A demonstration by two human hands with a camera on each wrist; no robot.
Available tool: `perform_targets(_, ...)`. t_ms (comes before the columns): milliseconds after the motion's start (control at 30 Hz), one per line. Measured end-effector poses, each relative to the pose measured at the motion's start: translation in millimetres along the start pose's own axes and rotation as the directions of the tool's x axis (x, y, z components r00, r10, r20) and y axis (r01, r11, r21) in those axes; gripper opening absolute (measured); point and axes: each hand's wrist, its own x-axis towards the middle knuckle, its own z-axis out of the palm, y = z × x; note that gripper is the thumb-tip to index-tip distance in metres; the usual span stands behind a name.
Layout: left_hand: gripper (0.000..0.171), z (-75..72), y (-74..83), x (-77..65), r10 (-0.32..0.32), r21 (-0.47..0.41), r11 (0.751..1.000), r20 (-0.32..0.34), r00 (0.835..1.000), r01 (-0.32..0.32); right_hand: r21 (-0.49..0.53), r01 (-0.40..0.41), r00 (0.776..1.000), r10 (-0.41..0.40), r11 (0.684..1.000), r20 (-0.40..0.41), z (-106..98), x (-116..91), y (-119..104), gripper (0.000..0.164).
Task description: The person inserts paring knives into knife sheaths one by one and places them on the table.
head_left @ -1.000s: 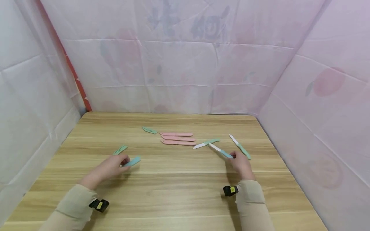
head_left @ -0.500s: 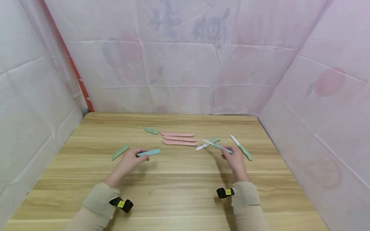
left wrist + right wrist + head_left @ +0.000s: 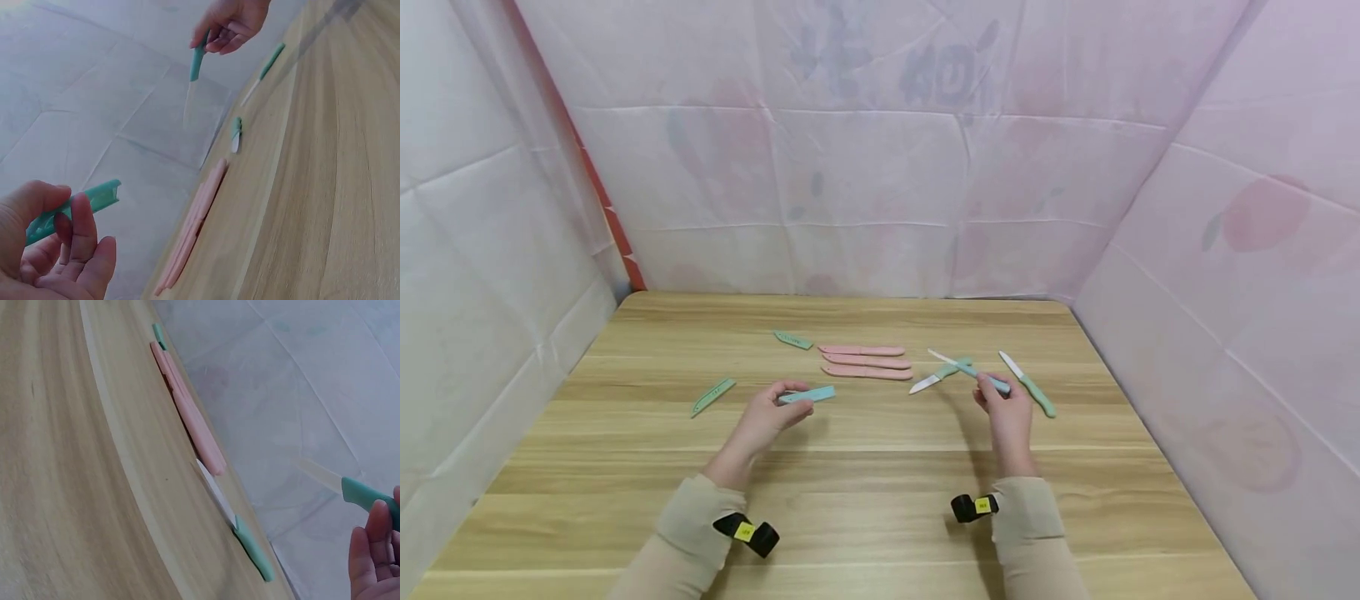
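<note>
My left hand [image 3: 775,412] pinches a blue knife sheath [image 3: 816,395] above the table; in the left wrist view the sheath [image 3: 103,195] shows its open end. The right hand [image 3: 1009,421] grips a blue-handled paring knife [image 3: 992,382] by its handle, the white blade pointing up and left toward the sheath's side. Beneath that blade lies a green-handled knife [image 3: 927,384] on the table, seen whole in the right wrist view as a green knife [image 3: 250,550]. Another bare green knife [image 3: 1037,396] lies just right of the right hand.
Three pink sheathed knives [image 3: 867,362] lie side by side at mid-table. One green sheath [image 3: 712,397] rests left of the left hand, and a second green sheath [image 3: 792,340] lies farther back. Cloth-covered walls [image 3: 865,183] stand behind and beside the wooden table [image 3: 865,500].
The left hand has carried the blue sheath to the right, away from the green sheath. The right hand has shifted slightly left and up with the blue knife, narrowing the gap between the hands.
</note>
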Motion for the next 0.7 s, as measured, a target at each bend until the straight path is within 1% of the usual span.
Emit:
perform_targets(100,0.038,3.2,-0.9,-0.1,-0.013,-0.087,0.996,-0.018,1.0,0.012,0.036,0.023,0.999,-0.022,0.999,-0.035,3.3,-1.3,2.1,0.021)
perform_targets(233,0.036,6.0,-4.3,1.6,-0.03,-0.191,0.981,-0.046,0.998,0.021,0.046,0.041,0.998,-0.039,0.998,-0.052,7.8,-3.7,3.6,0.025)
perform_targets(300,0.033,7.7,-6.2,2.3,-0.039,-0.231,0.973,-0.067,0.997,0.023,0.068,0.043,0.998,-0.039,0.997,-0.053,10.5,-5.5,2.9,0.024)
perform_targets(367,0.03,9.6,-7.9,2.8,-0.042,-0.264,0.964,-0.079,0.996,0.02,0.122,0.037,0.998,-0.03,0.992,-0.056,12.9,-6.5,2.8,0.024)
perform_targets(433,0.031,11.2,-9.4,3.1,-0.043,-0.287,0.958,-0.071,0.997,0.021,0.167,0.037,0.998,-0.028,0.985,-0.054,15.4,-7.3,3.9,0.025)
perform_targets(467,0.032,11.9,-10.0,3.2,-0.046,-0.296,0.955,-0.067,0.997,0.024,0.174,0.036,0.999,-0.029,0.984,-0.045,16.2,-7.1,5.7,0.026)
perform_targets(533,0.034,12.8,-11.0,3.6,-0.047,-0.309,0.951,-0.055,0.997,0.028,0.21,0.025,1.0,-0.021,0.977,-0.022,16.4,-3.7,14.0,0.031)
perform_targets(567,0.036,13.2,-11.3,3.7,-0.049,-0.309,0.95,-0.05,0.998,0.031,0.211,0.017,1.0,-0.015,0.977,-0.013,16.6,-0.7,20.5,0.033)
perform_targets(633,0.038,14.2,-11.9,4.1,-0.055,-0.319,0.947,-0.052,0.997,0.036,0.224,0.001,1.0,-0.001,0.975,0.0,17.0,6.8,35.2,0.038)
perform_targets(700,0.04,15.9,-12.1,4.4,-0.055,-0.319,0.947,-0.056,0.997,0.034,0.27,-0.023,1.0,0.023,0.963,0.004,17.9,15.9,51.1,0.042)
